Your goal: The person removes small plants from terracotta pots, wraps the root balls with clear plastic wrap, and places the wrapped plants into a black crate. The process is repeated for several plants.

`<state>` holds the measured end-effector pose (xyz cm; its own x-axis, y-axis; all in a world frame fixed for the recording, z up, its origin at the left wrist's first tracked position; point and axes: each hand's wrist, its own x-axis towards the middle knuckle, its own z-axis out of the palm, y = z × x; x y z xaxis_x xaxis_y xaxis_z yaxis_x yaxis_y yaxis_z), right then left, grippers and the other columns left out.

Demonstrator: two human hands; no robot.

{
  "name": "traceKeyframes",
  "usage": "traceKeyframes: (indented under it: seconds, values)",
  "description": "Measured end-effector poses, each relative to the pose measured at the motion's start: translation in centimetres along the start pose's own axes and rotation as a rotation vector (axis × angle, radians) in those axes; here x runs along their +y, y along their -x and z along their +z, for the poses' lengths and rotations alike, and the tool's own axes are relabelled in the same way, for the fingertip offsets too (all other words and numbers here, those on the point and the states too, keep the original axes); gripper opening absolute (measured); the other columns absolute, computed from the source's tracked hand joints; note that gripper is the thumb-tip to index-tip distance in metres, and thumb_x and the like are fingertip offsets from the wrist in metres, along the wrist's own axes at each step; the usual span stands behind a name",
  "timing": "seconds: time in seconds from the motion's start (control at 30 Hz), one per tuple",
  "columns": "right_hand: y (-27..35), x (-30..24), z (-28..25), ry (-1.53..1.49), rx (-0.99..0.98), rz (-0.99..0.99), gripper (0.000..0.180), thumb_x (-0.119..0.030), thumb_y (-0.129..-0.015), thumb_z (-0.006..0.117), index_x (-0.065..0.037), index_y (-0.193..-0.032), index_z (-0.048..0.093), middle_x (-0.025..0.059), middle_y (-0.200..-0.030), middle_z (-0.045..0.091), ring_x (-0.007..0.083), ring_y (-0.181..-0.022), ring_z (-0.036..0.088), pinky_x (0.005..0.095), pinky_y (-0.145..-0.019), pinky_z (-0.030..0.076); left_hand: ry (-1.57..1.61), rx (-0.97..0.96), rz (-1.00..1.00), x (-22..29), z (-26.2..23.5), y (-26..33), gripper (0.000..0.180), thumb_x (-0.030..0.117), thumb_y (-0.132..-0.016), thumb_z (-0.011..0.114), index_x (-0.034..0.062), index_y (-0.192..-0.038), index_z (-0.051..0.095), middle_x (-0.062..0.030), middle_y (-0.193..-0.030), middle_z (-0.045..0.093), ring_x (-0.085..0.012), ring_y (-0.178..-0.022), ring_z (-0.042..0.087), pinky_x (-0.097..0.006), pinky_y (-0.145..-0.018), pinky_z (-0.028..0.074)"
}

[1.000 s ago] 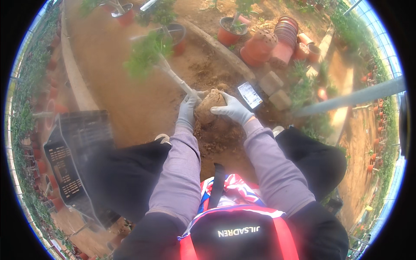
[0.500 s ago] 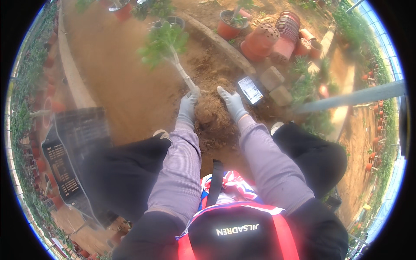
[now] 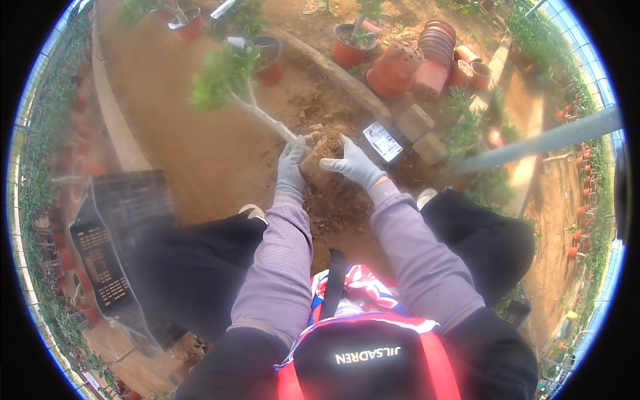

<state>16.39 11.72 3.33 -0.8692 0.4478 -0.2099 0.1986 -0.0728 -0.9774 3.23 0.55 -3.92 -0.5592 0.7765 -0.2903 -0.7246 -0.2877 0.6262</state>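
A small leafy plant [image 3: 261, 115] with a pale bare stem leans to the far left, its crown of green leaves blurred. At the stem's base hangs a clump of brown soil, the root ball [image 3: 316, 167]. My left hand [image 3: 291, 167], in a grey glove, is closed round the base of the stem and the left side of the root ball. From the right, my gloved right hand [image 3: 358, 165] grips the root ball, thumb on its near face and a finger by its top. Loose dark soil [image 3: 337, 210] lies beneath.
Beside my right hand lies a white printed label card [image 3: 383, 141], near bricks [image 3: 415, 122]. Stacked terracotta pots [image 3: 437, 57] stand at the far right. Potted plants [image 3: 350, 47] stand farther off. A black plastic sheet [image 3: 127, 220] lies left, and a grey pole [image 3: 547, 148] crosses at right.
The plant has tipped farther left and its root ball has turned and risen a little. My right hand has moved slightly left, its thumb now over the soil clump.
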Motion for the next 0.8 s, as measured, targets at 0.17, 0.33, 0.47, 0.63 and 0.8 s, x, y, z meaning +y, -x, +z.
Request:
traceKeyframes:
  seconds: [0.17, 0.33, 0.47, 0.63, 0.8]
  values:
    - [-2.2, 4.8, 1.7, 0.215, 0.33, 0.091, 0.071, -0.033, -0.091, 0.072, 0.015, -0.135, 0.045, 0.0218, -0.125, 0.061, 0.0233, -0.114, 0.059, 0.0327, -0.099, 0.045, 0.021, 0.106, -0.044, -0.5, -0.5, 0.2, 0.028, 0.026, -0.098, 0.063, 0.0006, -0.11, 0.066, -0.0089, -0.103, 0.07, -0.0155, -0.086, 0.067, -0.029, -0.078, 0.056]
    - [-3.9, 7.6, -0.2, 0.045, 0.344, 0.174, 0.05, -0.028, -0.096, 0.066, 0.01, -0.127, 0.056, 0.0157, -0.119, 0.066, 0.0188, -0.108, 0.061, 0.0291, -0.093, 0.048, 0.097, 0.064, -0.124, -1.3, -1.1, 0.2, 0.027, 0.025, -0.099, 0.062, 0.0005, -0.108, 0.066, -0.0087, -0.098, 0.07, -0.0152, -0.082, 0.067, -0.028, -0.076, 0.057]
    - [-2.5, 6.1, -1.6, -0.185, 0.305, 0.251, 0.05, -0.035, -0.096, 0.065, 0.003, -0.129, 0.059, 0.0131, -0.126, 0.063, 0.0186, -0.117, 0.056, 0.0289, -0.103, 0.041, 0.083, 0.076, -0.153, -0.5, -1.3, -0.5, 0.026, 0.025, -0.099, 0.061, 0.0007, -0.107, 0.067, -0.0086, -0.098, 0.069, -0.0148, -0.079, 0.066, -0.028, -0.076, 0.056]
    - [-0.5, 3.6, -0.7, 0.152, 0.095, 0.042, 0.067, -0.036, -0.089, 0.073, -0.002, -0.141, 0.049, 0.0133, -0.136, 0.057, 0.0189, -0.127, 0.051, 0.0307, -0.108, 0.037, -0.374, 0.241, 0.109, 0.0, -0.6, -1.3, 0.029, 0.028, -0.099, 0.062, 0.0006, -0.107, 0.067, -0.0074, -0.099, 0.069, -0.0146, -0.083, 0.065, -0.028, -0.079, 0.055]
    - [-1.0, 3.2, -1.4, -0.183, -0.093, 0.097, 0.077, -0.031, -0.084, 0.077, 0.004, -0.144, 0.042, 0.0143, -0.137, 0.056, 0.02, -0.127, 0.05, 0.0318, -0.109, 0.036, -0.008, 0.026, 0.076, 0.5, 0.3, -0.2, 0.033, 0.032, -0.097, 0.065, 0.0009, -0.109, 0.067, -0.005, -0.103, 0.068, -0.0139, -0.094, 0.062, -0.028, -0.085, 0.052]
